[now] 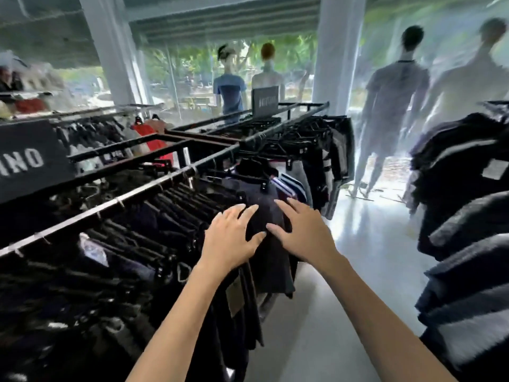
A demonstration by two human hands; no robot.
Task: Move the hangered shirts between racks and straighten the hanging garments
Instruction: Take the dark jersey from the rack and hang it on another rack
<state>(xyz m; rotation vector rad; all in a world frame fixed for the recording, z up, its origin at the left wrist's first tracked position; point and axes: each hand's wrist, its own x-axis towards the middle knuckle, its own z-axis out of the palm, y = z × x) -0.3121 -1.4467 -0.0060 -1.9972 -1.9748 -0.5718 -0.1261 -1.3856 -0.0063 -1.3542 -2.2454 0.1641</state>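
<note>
With both hands laid flat on the cloth, I am smoothing the end garment of the row. My left hand [230,238] rests with fingers spread and straight on the dark garment [271,257]; my right hand [300,230] lies just beside it, fingers likewise extended, thumbs nearly meeting. Neither hand grips anything; both press the fabric so that it hangs straight.

The garment hangs at the near end of the rack rail [132,193], outermost of a tightly packed row of dark clothes on black hangers [176,199]. Further along the same rack, toward its far corner, striped items [292,186] hang beyond it.

A second rack of striped knitwear [465,260] stands well apart at my right, across the aisle floor [366,260]. Mannequins [391,100] face the window behind.

Judgement: straightening is under way; no hanger is lifted yet.
</note>
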